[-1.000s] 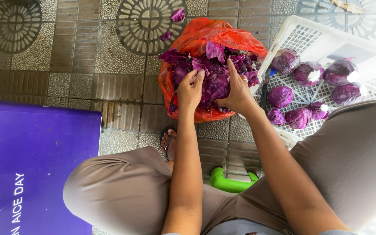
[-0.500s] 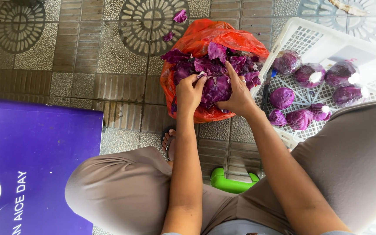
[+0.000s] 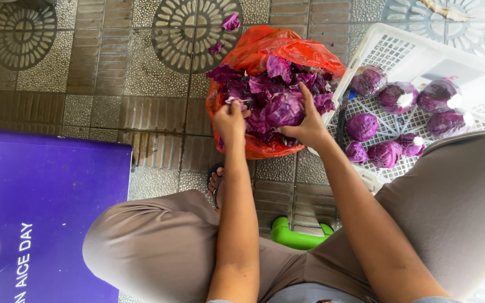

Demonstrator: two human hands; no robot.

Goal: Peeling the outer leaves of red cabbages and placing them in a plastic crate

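Head view looks straight down over your knees at a purple cabbage (image 3: 284, 109), round and glossy, its outer leaves a deep violet with paler ribs. It sits on top of a heap of loose purple leaves (image 3: 242, 87) inside an orange plastic bag (image 3: 270, 47) that stands open on the tiled floor (image 3: 102, 84). Your right hand (image 3: 310, 126) cups the cabbage from the near side, fingers spread and curled over its surface. Your left hand (image 3: 230, 118) is just beside it, fingers pressed together and pinching a torn leaf piece at the bag's left edge. To the right of the bag, touching it, a white plastic crate (image 3: 416, 53) holds more purple cabbages (image 3: 363, 126), some wrapped in clear film. Two leaf scraps (image 3: 231, 22) lie on the floor beyond the bag. A purple box (image 3: 40, 213) stands at your left knee.
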